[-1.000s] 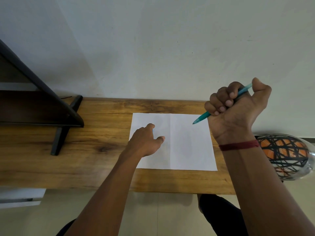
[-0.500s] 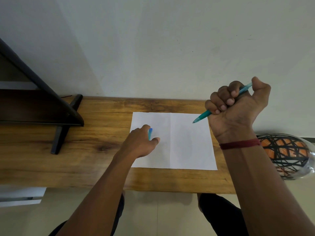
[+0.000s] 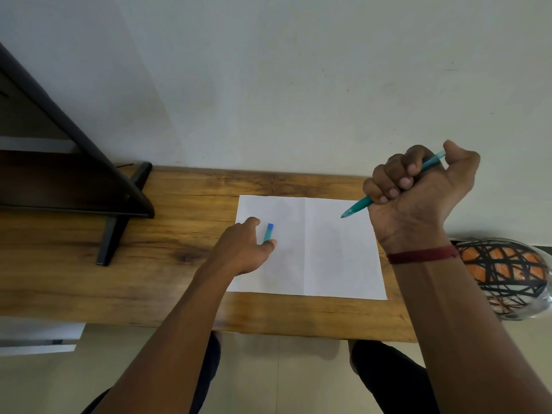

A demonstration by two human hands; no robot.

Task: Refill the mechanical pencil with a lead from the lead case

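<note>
Wooden desk (image 3: 179, 282) against pale wall (image 3: 268, 70)

Bare forearms, no sleeves; dark red thread band (image 3: 422, 254) round right wrist; dark trousers (image 3: 388, 380).

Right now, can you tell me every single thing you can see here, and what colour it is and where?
Desk: one, brown wood, against the wall.
Paper: one sheet, white, lying on the middle of the desk.
Lead case: one, small, blue and teal, on the paper at the left hand's fingers.
Pencil: one, teal, in the right fist, tip pointing down-left over the paper.
Stand: one, black, on the desk's left end.
Ball: one, orange with black lines, in clear wrap, at the desk's right end.
Left hand: one, on the paper, touching the lead case.
Right hand: one, closed round the pencil, with a red thread on the wrist.
</note>
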